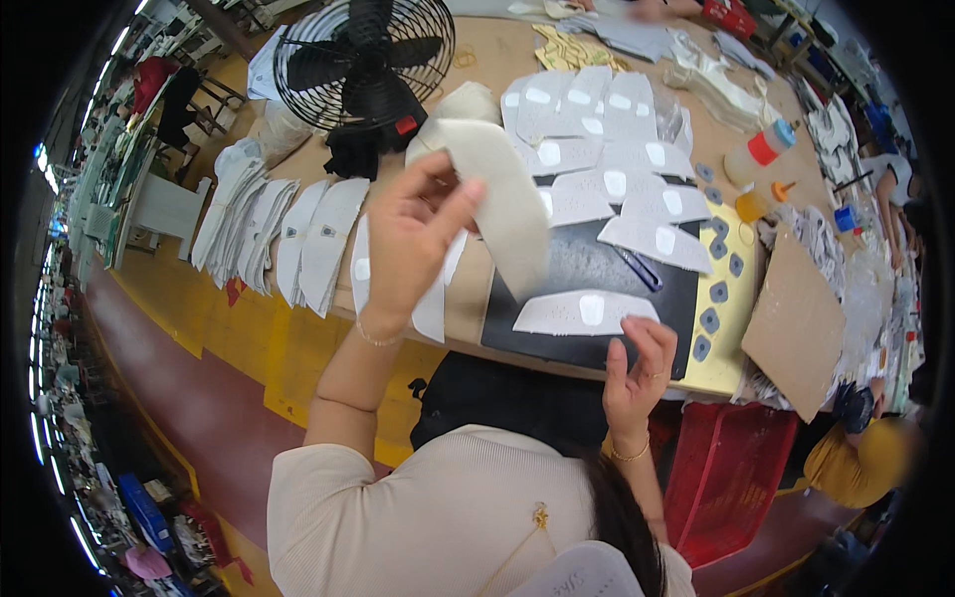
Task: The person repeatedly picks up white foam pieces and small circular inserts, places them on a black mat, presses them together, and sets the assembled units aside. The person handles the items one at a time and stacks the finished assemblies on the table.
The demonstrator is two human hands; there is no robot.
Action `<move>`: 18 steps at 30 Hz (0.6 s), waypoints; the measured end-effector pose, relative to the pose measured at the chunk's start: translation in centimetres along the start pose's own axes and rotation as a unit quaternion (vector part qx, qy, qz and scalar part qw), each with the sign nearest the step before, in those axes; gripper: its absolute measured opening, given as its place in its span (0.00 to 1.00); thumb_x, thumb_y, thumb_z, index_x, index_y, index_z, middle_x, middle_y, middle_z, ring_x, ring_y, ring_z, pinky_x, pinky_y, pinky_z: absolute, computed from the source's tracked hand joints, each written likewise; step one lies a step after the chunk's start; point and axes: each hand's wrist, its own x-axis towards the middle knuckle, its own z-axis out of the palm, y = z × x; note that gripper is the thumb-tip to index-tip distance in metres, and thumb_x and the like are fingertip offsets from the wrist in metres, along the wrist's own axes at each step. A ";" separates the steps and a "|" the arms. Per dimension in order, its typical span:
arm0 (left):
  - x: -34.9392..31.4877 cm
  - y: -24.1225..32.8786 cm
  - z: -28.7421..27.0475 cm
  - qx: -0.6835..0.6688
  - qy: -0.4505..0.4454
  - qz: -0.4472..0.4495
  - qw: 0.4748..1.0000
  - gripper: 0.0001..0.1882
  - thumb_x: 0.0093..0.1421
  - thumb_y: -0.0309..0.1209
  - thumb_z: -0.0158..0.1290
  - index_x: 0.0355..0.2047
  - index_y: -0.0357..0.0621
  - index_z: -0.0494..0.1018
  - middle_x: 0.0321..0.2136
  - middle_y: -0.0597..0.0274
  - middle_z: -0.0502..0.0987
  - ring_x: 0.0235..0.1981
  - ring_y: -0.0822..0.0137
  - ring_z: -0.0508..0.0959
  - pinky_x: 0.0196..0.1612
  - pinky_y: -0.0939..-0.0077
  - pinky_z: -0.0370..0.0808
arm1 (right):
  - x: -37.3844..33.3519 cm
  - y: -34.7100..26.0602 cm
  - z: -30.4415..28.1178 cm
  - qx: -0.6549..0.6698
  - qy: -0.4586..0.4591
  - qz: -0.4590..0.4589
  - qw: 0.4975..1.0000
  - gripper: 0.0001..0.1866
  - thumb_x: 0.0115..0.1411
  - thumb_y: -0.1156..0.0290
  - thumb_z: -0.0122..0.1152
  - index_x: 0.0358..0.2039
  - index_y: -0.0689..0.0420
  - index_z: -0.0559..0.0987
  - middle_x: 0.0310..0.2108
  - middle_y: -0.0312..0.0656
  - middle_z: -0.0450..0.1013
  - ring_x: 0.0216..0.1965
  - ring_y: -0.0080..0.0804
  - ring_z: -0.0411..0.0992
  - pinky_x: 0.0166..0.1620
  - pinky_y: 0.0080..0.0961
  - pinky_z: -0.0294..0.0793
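Observation:
My left hand (413, 239) is raised above the table and grips a long beige fabric strip (502, 194) that curves up and over, hanging in the air. My right hand (637, 373) rests at the near edge of a black mat (597, 274), fingertips touching a white cut fabric piece (582, 311) with a round white patch on it. Several more white cut pieces (607, 149) with patches lie fanned out beyond the mat.
A black wire-guard fan (363, 60) stands at the back left. Stacks of white pieces (288, 239) lie on the left. Glue bottles (761, 149), small grey patches (711, 318) on a yellow sheet, a cardboard sheet (796, 323) and a red crate (731, 473) are on the right.

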 end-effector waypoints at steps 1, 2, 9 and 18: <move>-1.3 1.2 0.8 -0.060 -0.032 -0.058 0.996 0.18 0.61 0.24 0.58 0.51 0.32 0.73 0.37 0.59 0.81 0.35 0.74 0.81 0.30 0.81 0.78 | 1.2 -1.1 0.3 0.042 -0.009 -0.011 0.999 0.13 0.56 0.81 0.64 0.43 0.60 0.79 0.40 0.46 0.73 0.41 0.40 0.72 0.46 0.31 0.72; -2.3 1.8 1.6 -0.084 -0.044 -0.091 0.991 0.19 0.61 0.24 0.58 0.52 0.32 0.72 0.38 0.58 0.80 0.35 0.73 0.81 0.30 0.81 0.79 | 2.2 -2.3 0.5 0.079 -0.017 -0.022 0.996 0.14 0.55 0.81 0.65 0.42 0.60 0.79 0.38 0.46 0.74 0.39 0.39 0.73 0.44 0.30 0.73; -5.4 1.7 4.9 -0.179 -0.107 -0.174 0.962 0.21 0.61 0.22 0.57 0.54 0.29 0.69 0.41 0.53 0.78 0.35 0.71 0.81 0.29 0.82 0.81 | 5.2 -5.2 -1.1 0.057 -0.031 -0.082 0.995 0.15 0.51 0.78 0.71 0.40 0.59 0.79 0.32 0.39 0.73 0.28 0.30 0.71 0.33 0.22 0.71; -7.1 0.5 5.8 -0.090 -0.279 -0.092 0.952 0.19 0.67 0.35 0.54 0.51 0.32 0.74 0.35 0.59 0.75 0.37 0.70 0.77 0.37 0.79 0.77 | 3.9 -2.3 -3.7 0.352 -0.155 0.220 0.897 0.12 0.58 0.68 0.69 0.39 0.62 0.81 0.36 0.38 0.73 0.38 0.26 0.71 0.41 0.23 0.70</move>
